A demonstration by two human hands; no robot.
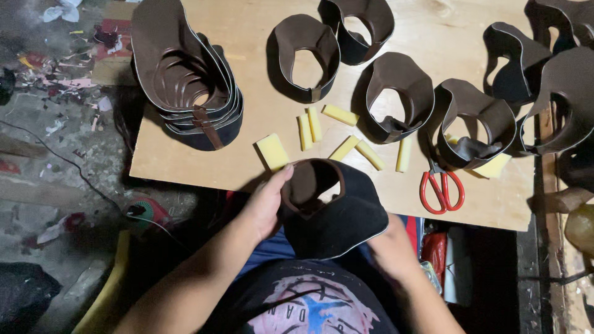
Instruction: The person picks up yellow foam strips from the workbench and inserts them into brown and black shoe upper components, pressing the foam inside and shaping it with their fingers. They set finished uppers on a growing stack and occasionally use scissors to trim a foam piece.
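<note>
Two bare hands hold one dark brown curved leather shoe upper [331, 207] just off the near edge of the pale wooden table [247, 167]. The left hand [267, 204] clasps its left rim, thumb on top; the right hand [390, 247] supports its right underside, its grip mostly hidden. Yellow foam strips [309, 130] lie just beyond it; red-handled scissors [441, 185] lie to its right.

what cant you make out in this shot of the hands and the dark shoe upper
- Right hand, head view: fingers hidden under the dark shoe upper.
- Left hand: palm side hidden against the upper.
- Brown uppers at the top right: cut off by the frame edge.
- Floor litter: too dark and blurred to identify.
</note>
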